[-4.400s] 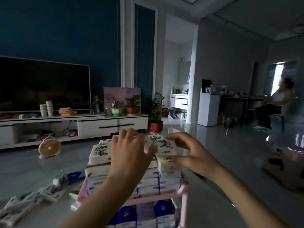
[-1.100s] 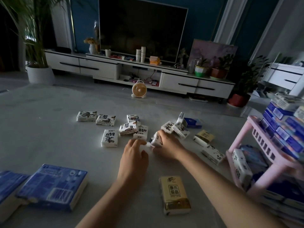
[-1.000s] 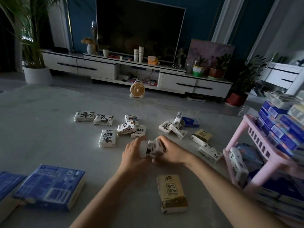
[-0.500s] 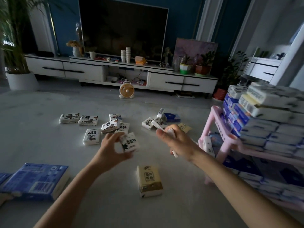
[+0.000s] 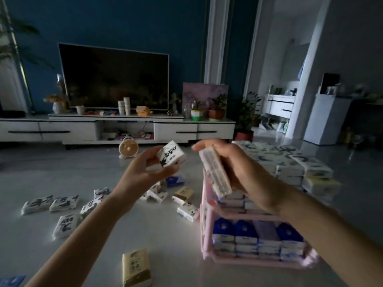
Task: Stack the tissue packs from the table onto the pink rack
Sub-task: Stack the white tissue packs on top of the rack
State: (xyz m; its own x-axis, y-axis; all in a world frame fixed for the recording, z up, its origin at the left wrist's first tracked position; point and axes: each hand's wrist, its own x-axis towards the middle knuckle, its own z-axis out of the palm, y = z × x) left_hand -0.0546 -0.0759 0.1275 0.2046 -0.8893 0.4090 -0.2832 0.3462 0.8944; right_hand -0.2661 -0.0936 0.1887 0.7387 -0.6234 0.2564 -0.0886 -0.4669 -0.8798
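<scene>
Moved in the last half second: left hand (image 5: pixel 145 170) and right hand (image 5: pixel 238 168), lifted clear of the smooth grey table (image 5: pixel 62 172). Left: thumb and curled fingertips pinch a small white, black-printed, film-wrapped tissue pack (image 5: pixel 171 156). Right: fingers wrapped over a pale oblong film-wrapped pack (image 5: pixel 215 172), tilted above the near corner of the pink plastic rack (image 5: pixel 206 230). Lower tier: rows of blue-topped packs (image 5: pixel 248 230). Table: loose packs (image 5: pixel 64 224) scattered.
</scene>
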